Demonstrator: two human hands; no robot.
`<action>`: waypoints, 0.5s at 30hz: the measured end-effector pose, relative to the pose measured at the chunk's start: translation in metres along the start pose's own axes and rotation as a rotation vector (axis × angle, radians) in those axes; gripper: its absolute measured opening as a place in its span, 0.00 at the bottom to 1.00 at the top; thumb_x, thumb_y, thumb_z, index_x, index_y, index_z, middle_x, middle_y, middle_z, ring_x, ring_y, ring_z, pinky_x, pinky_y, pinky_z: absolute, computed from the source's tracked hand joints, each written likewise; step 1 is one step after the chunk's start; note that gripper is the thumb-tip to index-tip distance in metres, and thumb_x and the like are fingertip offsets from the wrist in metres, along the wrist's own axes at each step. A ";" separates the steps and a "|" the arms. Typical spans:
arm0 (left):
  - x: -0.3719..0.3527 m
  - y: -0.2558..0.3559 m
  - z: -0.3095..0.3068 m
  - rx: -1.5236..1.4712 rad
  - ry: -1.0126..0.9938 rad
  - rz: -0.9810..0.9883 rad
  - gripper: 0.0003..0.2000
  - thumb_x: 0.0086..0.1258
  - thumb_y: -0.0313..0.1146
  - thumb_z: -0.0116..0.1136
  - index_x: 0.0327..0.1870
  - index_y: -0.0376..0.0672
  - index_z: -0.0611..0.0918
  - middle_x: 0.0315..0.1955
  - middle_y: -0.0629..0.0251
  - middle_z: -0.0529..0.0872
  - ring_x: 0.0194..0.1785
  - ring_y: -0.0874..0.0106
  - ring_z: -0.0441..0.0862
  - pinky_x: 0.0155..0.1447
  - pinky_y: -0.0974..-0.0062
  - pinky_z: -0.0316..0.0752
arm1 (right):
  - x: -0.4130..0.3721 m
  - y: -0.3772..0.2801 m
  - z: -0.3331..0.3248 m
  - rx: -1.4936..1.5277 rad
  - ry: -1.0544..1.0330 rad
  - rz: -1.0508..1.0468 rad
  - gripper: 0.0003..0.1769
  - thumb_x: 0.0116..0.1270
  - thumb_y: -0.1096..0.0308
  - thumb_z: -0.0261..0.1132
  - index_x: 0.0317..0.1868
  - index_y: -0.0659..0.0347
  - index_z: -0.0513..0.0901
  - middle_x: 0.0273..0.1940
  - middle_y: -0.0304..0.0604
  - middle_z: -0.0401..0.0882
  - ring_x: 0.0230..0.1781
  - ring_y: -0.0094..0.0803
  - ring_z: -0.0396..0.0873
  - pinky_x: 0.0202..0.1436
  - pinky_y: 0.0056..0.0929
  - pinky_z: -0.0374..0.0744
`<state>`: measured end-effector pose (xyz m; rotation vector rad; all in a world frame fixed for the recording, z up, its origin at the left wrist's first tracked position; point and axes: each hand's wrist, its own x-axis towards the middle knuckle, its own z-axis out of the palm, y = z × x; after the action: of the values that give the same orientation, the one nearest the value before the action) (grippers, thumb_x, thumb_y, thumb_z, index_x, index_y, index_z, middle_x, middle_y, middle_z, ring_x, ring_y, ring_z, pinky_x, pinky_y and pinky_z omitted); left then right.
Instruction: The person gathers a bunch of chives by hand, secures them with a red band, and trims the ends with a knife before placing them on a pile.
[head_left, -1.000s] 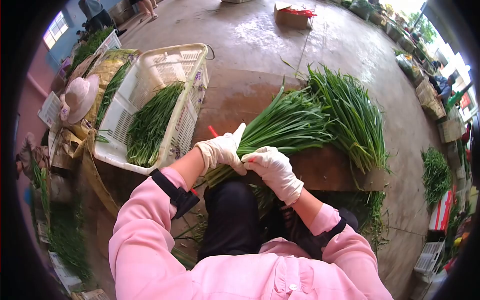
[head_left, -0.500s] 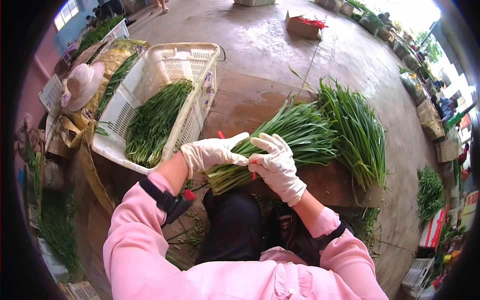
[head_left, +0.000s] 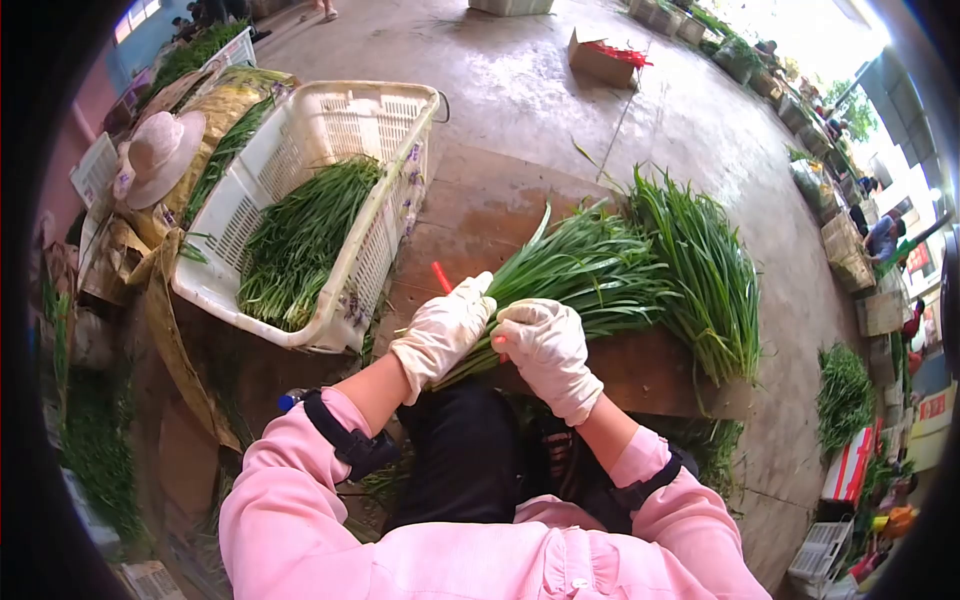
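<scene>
A bundle of long green garlic chives [head_left: 590, 265] lies across the wooden board [head_left: 480, 210] in front of me, its stem ends toward my lap. My left hand [head_left: 447, 330], in a white glove, is closed over the stems. A red tie strip [head_left: 441, 277] sticks up beyond its fingers. My gloved right hand [head_left: 548, 352] is closed at the bundle's near side, with a bit of red showing at its fingertips. How the strip runs between the hands is hidden. A second chive bundle [head_left: 705, 275] lies to the right, touching the first.
At my left stands a white plastic crate [head_left: 385, 240] with more chives [head_left: 310, 240] inside. A pale hat [head_left: 160, 160] rests on sacking beyond it. Farther off, a cardboard box [head_left: 595, 65] holds red strips. Crates and people line the right side; greens [head_left: 850, 395] lie on the floor there.
My left hand has turned over and closed round the stems, its fingers no longer spread. The right hand's fingers have curled in, drawing slightly apart from the left.
</scene>
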<state>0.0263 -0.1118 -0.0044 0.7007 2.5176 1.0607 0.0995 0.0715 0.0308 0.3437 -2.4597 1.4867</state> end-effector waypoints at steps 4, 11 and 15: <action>-0.003 -0.006 0.003 0.054 -0.007 0.077 0.29 0.87 0.48 0.44 0.82 0.43 0.66 0.76 0.43 0.70 0.79 0.52 0.68 0.79 0.63 0.63 | 0.001 0.007 0.009 0.245 0.070 0.156 0.12 0.60 0.79 0.75 0.44 0.71 0.86 0.38 0.41 0.86 0.26 0.26 0.82 0.31 0.27 0.83; 0.004 -0.016 0.002 0.069 -0.066 0.149 0.30 0.85 0.47 0.40 0.82 0.41 0.63 0.76 0.45 0.71 0.80 0.50 0.67 0.79 0.62 0.64 | 0.033 0.017 -0.008 -0.661 -0.143 -0.378 0.15 0.56 0.67 0.77 0.45 0.50 0.89 0.67 0.48 0.81 0.78 0.48 0.68 0.75 0.51 0.73; 0.008 -0.006 -0.020 -0.093 -0.170 0.082 0.27 0.84 0.50 0.43 0.76 0.44 0.70 0.64 0.45 0.82 0.67 0.48 0.80 0.67 0.58 0.75 | 0.056 0.033 -0.006 -0.312 -0.471 -0.163 0.08 0.63 0.59 0.72 0.42 0.46 0.89 0.72 0.47 0.78 0.82 0.52 0.61 0.86 0.57 0.47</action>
<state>0.0090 -0.1221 0.0040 0.8369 2.2981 1.0896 0.0364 0.0876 0.0241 0.8904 -2.8760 1.0201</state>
